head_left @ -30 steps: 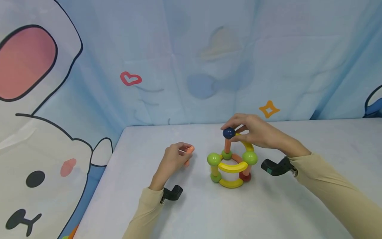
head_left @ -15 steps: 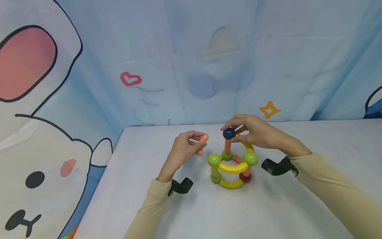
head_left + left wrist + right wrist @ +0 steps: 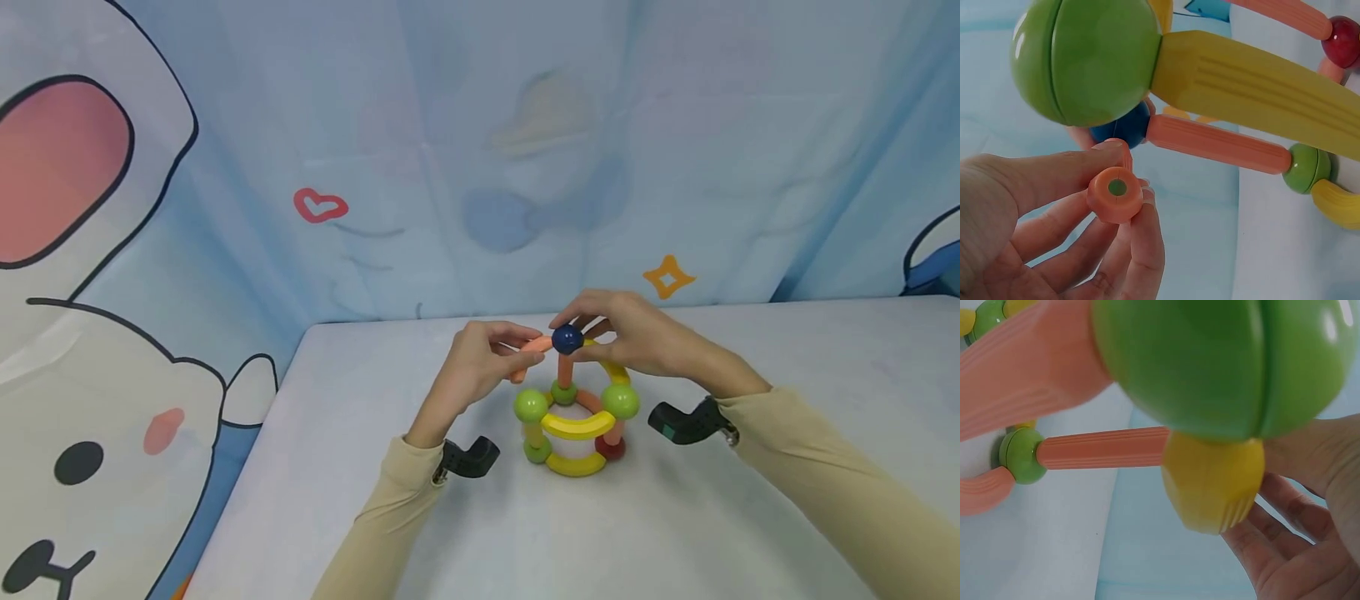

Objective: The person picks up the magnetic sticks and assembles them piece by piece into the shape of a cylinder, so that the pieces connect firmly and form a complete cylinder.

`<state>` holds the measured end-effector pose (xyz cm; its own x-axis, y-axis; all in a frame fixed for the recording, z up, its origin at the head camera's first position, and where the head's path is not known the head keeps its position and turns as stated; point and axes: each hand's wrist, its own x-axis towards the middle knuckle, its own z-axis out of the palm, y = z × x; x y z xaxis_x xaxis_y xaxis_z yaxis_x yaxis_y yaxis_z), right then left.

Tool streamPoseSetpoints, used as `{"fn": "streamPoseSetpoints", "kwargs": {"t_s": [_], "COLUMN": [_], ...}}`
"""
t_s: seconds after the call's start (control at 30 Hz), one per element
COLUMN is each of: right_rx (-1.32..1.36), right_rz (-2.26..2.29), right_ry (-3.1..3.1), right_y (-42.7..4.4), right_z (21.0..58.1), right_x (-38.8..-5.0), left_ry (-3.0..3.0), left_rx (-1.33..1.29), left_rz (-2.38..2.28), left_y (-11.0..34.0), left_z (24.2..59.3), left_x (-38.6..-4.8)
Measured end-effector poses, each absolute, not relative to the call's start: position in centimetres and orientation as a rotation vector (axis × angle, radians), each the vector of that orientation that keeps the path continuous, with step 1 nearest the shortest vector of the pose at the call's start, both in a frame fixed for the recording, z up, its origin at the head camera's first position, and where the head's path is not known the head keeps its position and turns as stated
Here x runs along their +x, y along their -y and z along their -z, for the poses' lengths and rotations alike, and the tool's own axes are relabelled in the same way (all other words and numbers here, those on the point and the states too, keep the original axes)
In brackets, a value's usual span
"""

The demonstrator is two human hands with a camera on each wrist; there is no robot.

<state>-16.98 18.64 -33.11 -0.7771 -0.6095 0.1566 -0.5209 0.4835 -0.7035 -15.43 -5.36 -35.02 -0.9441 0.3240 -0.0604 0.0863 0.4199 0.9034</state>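
Observation:
My left hand point(image 3: 480, 358) pinches a curved orange magnetic rod point(image 3: 536, 345) between thumb and fingers. The rod's far end meets the dark blue ball point(image 3: 567, 339); whether it is attached I cannot tell. My right hand point(image 3: 645, 337) grips that ball from the right, on top of an upright orange rod point(image 3: 565, 371). Below stands a frame of balls and rods, with a light green ball point(image 3: 621, 401) at right and another green ball point(image 3: 532, 406) at left. A curved yellow rod point(image 3: 577, 428) joins these two. In the left wrist view, the curved orange rod's hollow-looking end point(image 3: 1110, 203) faces the camera.
A white-covered table point(image 3: 750, 500) bears the frame. Its lower ring includes a dark red ball point(image 3: 611, 447) and a yellow curved rod point(image 3: 575, 465). Behind hangs a light blue printed curtain point(image 3: 450, 125). Each wrist carries a black camera point(image 3: 471, 457).
My left hand has moved right and up, bringing the curved orange rod against the blue ball. The right hand keeps its hold on the ball; the head view has shifted slightly.

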Motion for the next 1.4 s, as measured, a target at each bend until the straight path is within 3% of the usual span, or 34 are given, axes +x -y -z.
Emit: {"fn": "streamPoseSetpoints", "kwargs": {"t_s": [0.33,0.73,1.4], "right_rx": [-1.005,-1.34,-1.321], "right_rz": [1.105,0.72,0.751], "right_ry": [-2.768,-2.766,-2.759], "right_y": [-17.9,-14.4,-13.9], "right_z": [31.9,31.1,31.7], "right_x": [-15.7,-10.4,-11.0], "left_ry": [-2.389,-2.187,-2.115], "left_rx": [0.374,0.352,0.353], "left_rz": [-1.594,-1.729,-1.754], "left_y": [5.8,6.8,6.6], "left_z": [35.2,35.3,35.3], "left_x": [-15.6,-16.0,-16.4]}}
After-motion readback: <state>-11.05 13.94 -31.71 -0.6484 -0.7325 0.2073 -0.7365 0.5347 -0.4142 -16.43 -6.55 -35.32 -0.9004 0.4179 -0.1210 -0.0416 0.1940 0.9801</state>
